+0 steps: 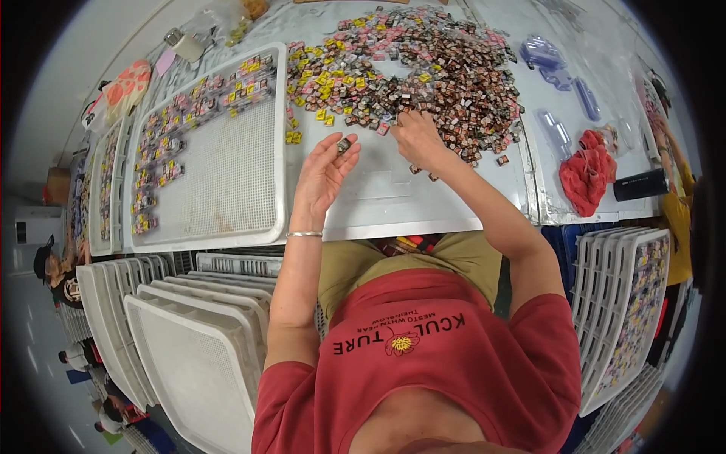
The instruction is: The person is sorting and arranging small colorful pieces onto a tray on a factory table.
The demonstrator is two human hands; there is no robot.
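Observation:
A large heap of small square wrapped pieces [461, 83], brown, pink and yellow, spreads over the far part of the white table [363, 200]. My left hand [324, 172] is turned palm up in front of the heap's near left edge. Between its thumb and fingers sits a small dark square piece [343, 145]. My right hand [420, 141] reaches to the heap's near edge with its fingers pinched together. What its fingertips hold, if anything, is hidden. A few loose pieces [414, 169] lie just below that hand.
A white mesh tray [227, 174] on the left carries rows of filled clear packs [159, 144]. To the right are a red cloth [586, 174], a black cylinder [640, 185] and clear plastic shells [556, 132]. Stacked trays [197, 363] stand beside me, below table height.

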